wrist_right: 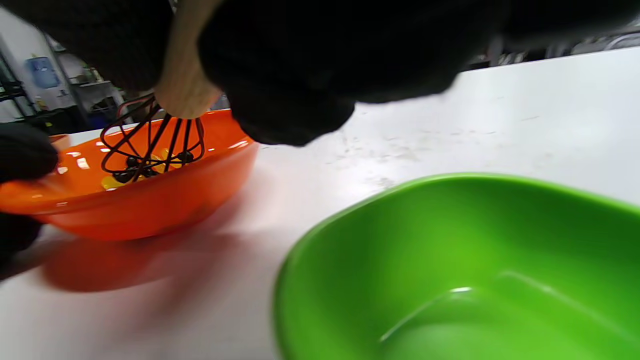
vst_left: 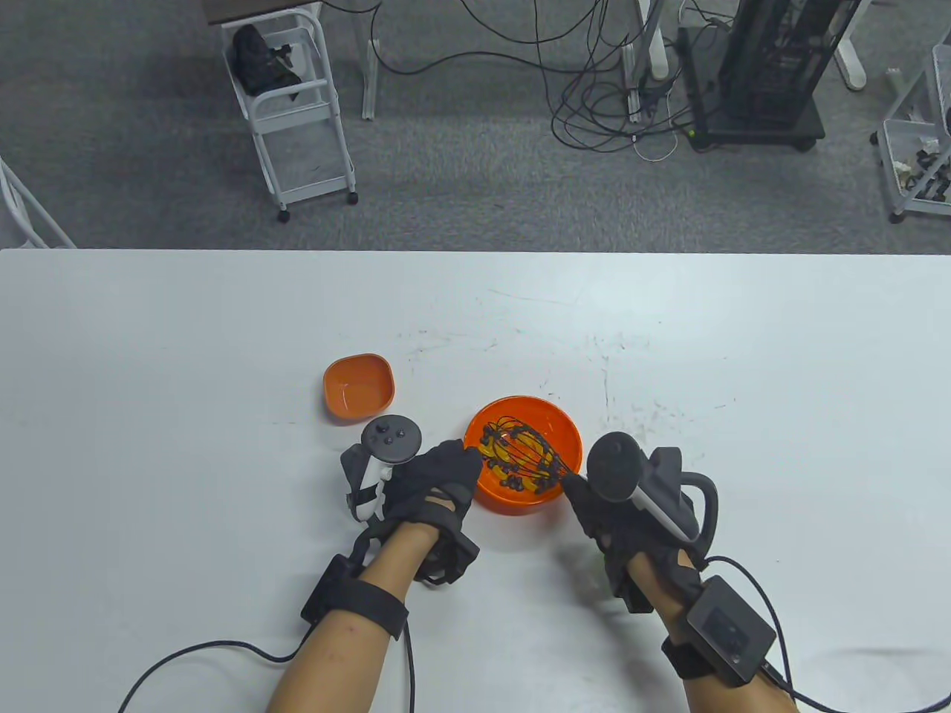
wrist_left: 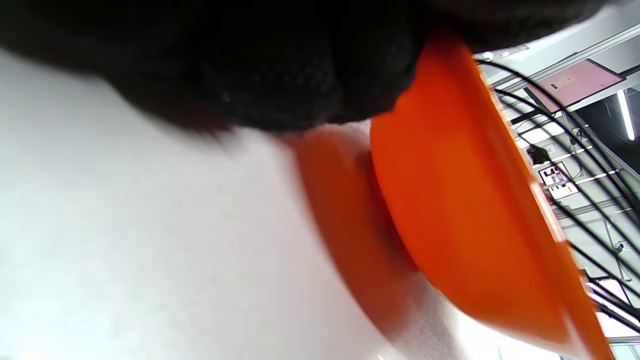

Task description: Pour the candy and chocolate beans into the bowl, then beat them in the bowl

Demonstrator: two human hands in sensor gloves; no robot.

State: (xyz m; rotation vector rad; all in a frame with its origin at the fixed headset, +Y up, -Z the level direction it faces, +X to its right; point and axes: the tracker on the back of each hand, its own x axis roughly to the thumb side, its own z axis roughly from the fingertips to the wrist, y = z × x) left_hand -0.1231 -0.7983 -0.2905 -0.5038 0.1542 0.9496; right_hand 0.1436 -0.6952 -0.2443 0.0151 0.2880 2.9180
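Observation:
A round orange bowl point(vst_left: 566, 434) stands on the white table and holds yellow candy and dark chocolate beans point(vst_left: 513, 481). The black wire head of a whisk point(vst_left: 524, 449) sits among them. My right hand point(vst_left: 578, 490) grips the whisk's pale wooden handle point(wrist_right: 182, 75) at the bowl's right side. My left hand point(vst_left: 466, 457) pinches the bowl's left rim; its fingertips point(wrist_right: 22, 152) show above and below the rim in the right wrist view. The left wrist view shows the bowl's outer wall point(wrist_left: 450, 200) under the glove point(wrist_left: 280, 65), and the whisk wires point(wrist_left: 575, 150).
A small empty orange square dish point(vst_left: 359, 385) lies left of the bowl, behind my left hand. An empty green bowl point(wrist_right: 450, 260) stands close under my right wrist, hidden in the table view. Carts and cables are on the floor beyond the table's far edge.

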